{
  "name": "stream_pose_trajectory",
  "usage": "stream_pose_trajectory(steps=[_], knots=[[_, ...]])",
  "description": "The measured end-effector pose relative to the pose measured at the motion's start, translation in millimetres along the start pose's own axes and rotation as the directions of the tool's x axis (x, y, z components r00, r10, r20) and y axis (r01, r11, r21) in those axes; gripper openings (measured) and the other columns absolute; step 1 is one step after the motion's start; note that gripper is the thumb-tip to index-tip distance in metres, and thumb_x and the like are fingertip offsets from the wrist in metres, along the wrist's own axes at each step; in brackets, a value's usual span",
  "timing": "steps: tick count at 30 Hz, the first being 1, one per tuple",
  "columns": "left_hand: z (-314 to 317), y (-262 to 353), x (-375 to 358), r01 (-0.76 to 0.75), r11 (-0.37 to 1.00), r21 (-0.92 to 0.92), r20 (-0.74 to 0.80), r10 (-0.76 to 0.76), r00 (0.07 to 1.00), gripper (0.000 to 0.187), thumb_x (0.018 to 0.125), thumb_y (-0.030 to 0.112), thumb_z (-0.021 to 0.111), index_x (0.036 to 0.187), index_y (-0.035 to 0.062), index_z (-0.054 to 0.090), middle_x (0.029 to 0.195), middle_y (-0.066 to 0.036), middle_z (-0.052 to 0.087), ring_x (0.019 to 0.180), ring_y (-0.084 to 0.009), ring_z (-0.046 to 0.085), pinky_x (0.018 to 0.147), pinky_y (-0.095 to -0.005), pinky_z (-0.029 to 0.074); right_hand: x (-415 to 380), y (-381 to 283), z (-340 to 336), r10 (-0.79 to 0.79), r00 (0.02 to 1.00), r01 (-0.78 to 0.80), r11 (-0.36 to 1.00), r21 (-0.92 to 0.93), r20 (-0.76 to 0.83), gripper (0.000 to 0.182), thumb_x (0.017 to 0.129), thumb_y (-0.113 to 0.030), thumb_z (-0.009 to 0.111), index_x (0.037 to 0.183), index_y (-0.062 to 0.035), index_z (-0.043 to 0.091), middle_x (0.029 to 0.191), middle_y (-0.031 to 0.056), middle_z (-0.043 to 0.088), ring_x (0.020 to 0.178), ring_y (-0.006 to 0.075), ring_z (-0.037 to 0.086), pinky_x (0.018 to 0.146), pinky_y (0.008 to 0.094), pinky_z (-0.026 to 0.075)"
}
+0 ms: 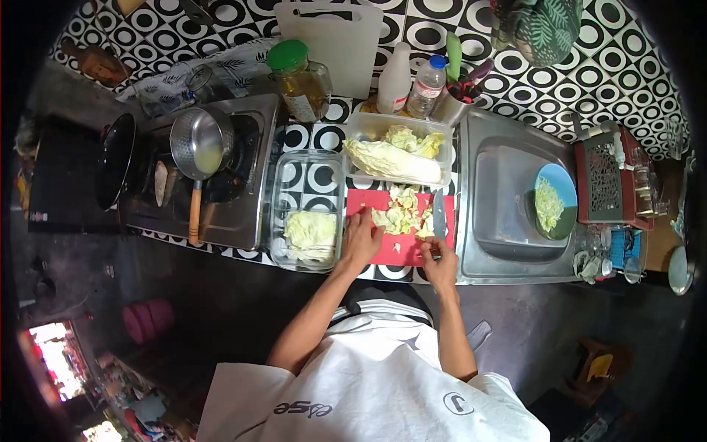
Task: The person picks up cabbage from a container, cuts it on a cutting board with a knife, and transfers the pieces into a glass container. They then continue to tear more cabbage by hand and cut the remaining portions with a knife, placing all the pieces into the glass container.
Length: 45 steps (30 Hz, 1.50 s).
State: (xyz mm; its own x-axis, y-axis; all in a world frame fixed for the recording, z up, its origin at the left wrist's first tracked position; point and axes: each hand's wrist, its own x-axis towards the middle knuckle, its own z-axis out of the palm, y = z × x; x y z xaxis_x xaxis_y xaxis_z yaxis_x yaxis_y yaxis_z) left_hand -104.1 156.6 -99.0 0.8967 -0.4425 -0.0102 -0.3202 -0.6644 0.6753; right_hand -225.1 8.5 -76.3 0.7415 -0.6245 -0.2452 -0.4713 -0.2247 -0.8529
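Note:
A red cutting board [361,200] lies in front of me with chopped napa cabbage [401,214] scattered over it. My left hand [361,239] rests at the board's left edge, thumb and fingers apart, beside the cut pieces. At the right edge my right hand [440,264] has its fingers curled round the handle end of a knife [440,212], whose blade points away from me. Left of the board, a clear rectangular container [278,184] holds a pale block of cabbage [311,232]. Behind the board, a plastic tub [353,163] contains larger cabbage pieces [394,160].
A stove [250,177] with a saucepan [200,140] stands left, its handle pointing towards me. The metal sink [493,243] at right holds a blue bowl [568,193] of shredded cabbage. A green-lidded jug [300,81] and bottles [427,87] line the back.

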Motion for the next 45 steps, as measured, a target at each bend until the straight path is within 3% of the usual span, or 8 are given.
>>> stream_pose_trajectory(steps=[8,12,14,19,27,36,39,45], knots=[[12,11,5,0.196,0.977,0.078,-0.019,-0.195,0.981,0.021,0.069,0.015,0.066,0.082,0.002,0.056,0.093,-0.018,0.053,0.086,-0.0324,0.052,0.073,-0.0405,0.044,12,3,-15,-0.098,0.965,0.112,0.993,-0.044,0.242,0.021,0.079,-0.013,0.059,0.096,-0.0015,0.06,0.078,0.0104,0.063,0.067,0.0173,0.06,0.061,0.0269,0.046],[21,-6,3,0.231,0.939,-0.255,-0.003,-0.24,0.971,0.016,0.069,0.01,0.063,0.081,0.0018,0.056,0.071,-0.011,0.057,0.065,-0.0232,0.057,0.063,-0.0335,0.045,17,0,-15,-0.084,0.959,0.091,0.996,-0.015,0.269,0.02,0.078,-0.009,0.059,0.096,-0.0003,0.059,0.076,0.0085,0.062,0.065,0.0139,0.059,0.061,0.0256,0.046],[36,-28,2,0.263,0.687,-0.677,0.053,-0.31,0.949,0.014,0.071,0.006,0.061,0.082,0.001,0.054,0.077,-0.008,0.059,0.066,-0.0143,0.057,0.058,-0.0277,0.044,20,4,-6,-0.104,0.953,0.083,0.993,0.084,0.284,0.022,0.078,-0.007,0.059,0.098,0.0009,0.058,0.076,0.0072,0.062,0.065,0.0121,0.058,0.061,0.0247,0.046],[-10,2,0,0.419,0.323,-0.849,0.306,-0.347,0.886,0.022,0.08,0.0,0.049,0.102,0.0014,0.046,0.093,-0.007,0.058,0.082,-0.013,0.059,0.069,-0.0254,0.05,24,-17,24,-0.028,0.934,-0.129,0.902,0.412,0.355,0.03,0.078,-0.008,0.061,0.104,0.0041,0.052,0.08,0.0056,0.06,0.067,0.0089,0.055,0.063,0.0217,0.044],[-46,-17,16,0.419,0.184,-0.889,0.309,-0.434,0.846,0.028,0.078,0.001,0.055,0.103,-0.0003,0.043,0.093,-0.013,0.058,0.081,-0.019,0.06,0.068,-0.0289,0.051,47,-43,82,-0.029,0.938,-0.105,0.926,0.362,0.346,0.015,0.076,-0.012,0.066,0.075,-0.0047,0.052,0.065,-0.0018,0.052,0.052,0.0045,0.045,0.045,0.0197,0.037],[-94,-100,65,0.389,0.375,-0.841,0.167,-0.505,0.847,0.036,0.072,0.006,0.065,0.103,-0.0014,0.05,0.085,-0.012,0.061,0.071,-0.0171,0.06,0.061,-0.0278,0.047,82,-114,164,-0.339,0.913,0.373,0.919,-0.127,0.228,0.016,0.071,-0.011,0.064,0.075,0.002,0.056,0.06,0.0132,0.055,0.052,0.0226,0.054,0.051,0.0348,0.043],[-95,-118,75,0.355,0.921,-0.159,-0.202,-0.382,0.902,0.041,0.066,0.009,0.07,0.104,0.0014,0.054,0.085,-0.017,0.062,0.075,-0.0232,0.061,0.066,-0.0318,0.047,95,-97,209,-0.494,0.824,0.564,0.757,-0.33,0.276,0.012,0.07,-0.007,0.06,0.076,0.002,0.057,0.068,0.022,0.057,0.062,0.0354,0.057,0.055,0.041,0.044],[-88,-131,80,0.348,0.921,-0.176,-0.165,-0.376,0.912,0.042,0.063,0.007,0.069,0.102,0.0014,0.054,0.075,-0.017,0.059,0.074,-0.0318,0.058,0.067,-0.0374,0.045,95,-91,229,-0.333,0.906,0.418,0.804,-0.423,0.263,0.018,0.069,-0.009,0.062,0.08,0.003,0.055,0.076,0.0246,0.057,0.069,0.0411,0.057,0.061,0.0439,0.047]])
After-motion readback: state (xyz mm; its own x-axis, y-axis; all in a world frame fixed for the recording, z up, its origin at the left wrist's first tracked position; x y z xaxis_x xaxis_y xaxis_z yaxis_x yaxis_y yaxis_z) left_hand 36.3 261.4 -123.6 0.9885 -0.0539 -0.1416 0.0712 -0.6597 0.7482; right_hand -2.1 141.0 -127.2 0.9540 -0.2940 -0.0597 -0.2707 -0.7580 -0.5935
